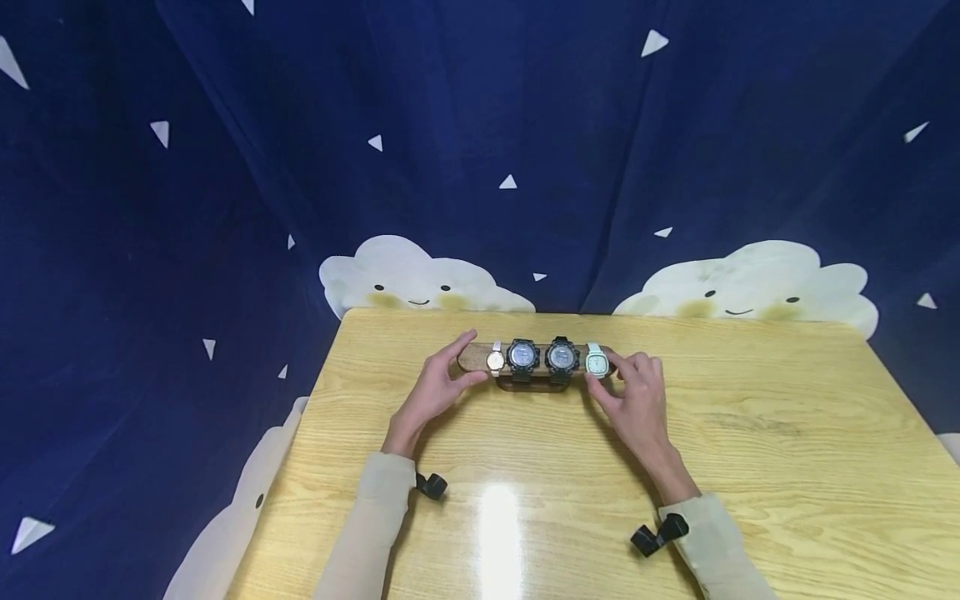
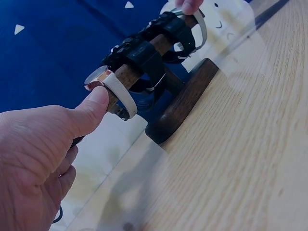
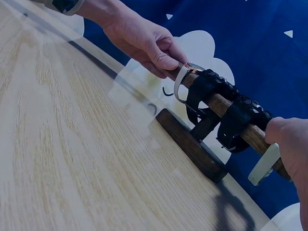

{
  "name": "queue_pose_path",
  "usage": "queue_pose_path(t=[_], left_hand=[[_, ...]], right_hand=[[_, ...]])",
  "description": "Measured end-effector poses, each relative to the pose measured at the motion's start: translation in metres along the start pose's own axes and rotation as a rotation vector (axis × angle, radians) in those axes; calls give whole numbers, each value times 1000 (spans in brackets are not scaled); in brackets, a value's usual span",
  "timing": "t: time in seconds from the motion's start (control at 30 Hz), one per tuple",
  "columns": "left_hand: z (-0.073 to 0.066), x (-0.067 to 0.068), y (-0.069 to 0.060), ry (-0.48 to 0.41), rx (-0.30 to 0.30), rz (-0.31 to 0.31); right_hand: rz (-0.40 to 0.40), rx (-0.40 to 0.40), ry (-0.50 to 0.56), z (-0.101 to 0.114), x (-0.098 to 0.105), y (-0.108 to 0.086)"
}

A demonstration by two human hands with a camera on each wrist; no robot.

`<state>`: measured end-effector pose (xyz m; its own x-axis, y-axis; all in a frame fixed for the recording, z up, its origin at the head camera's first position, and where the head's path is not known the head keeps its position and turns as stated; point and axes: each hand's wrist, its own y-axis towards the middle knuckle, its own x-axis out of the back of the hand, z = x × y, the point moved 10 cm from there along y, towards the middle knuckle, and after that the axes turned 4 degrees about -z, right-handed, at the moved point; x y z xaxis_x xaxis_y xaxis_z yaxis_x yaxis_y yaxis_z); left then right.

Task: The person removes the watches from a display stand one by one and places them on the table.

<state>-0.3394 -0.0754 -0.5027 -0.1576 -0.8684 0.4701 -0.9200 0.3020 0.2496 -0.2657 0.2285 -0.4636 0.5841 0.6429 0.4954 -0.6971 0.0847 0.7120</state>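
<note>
A dark wooden watch stand with a rounded bar on a base carries several watches. From left, these are a small rose-gold watch with a white strap, two bulky black watches, and a square mint-green watch. My left hand holds the bar's left end, its thumb beside the small watch. At the other end, my right hand pinches the mint-green watch, thumb at its front lower edge and index finger at the bar's end. The right fingertips are partly hidden in the right wrist view.
The stand is on a light wooden table, towards its far edge. Behind and to the left hangs a dark blue curtain with white triangles and clouds. Black wrist cameras stick out from both sleeves.
</note>
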Motion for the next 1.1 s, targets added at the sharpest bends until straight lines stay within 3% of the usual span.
queue_pose_path(t=[1.1], left_hand=[[5,-1,0,-16,19,5]], right_hand=[[-55,36,10,-4,7,-1]])
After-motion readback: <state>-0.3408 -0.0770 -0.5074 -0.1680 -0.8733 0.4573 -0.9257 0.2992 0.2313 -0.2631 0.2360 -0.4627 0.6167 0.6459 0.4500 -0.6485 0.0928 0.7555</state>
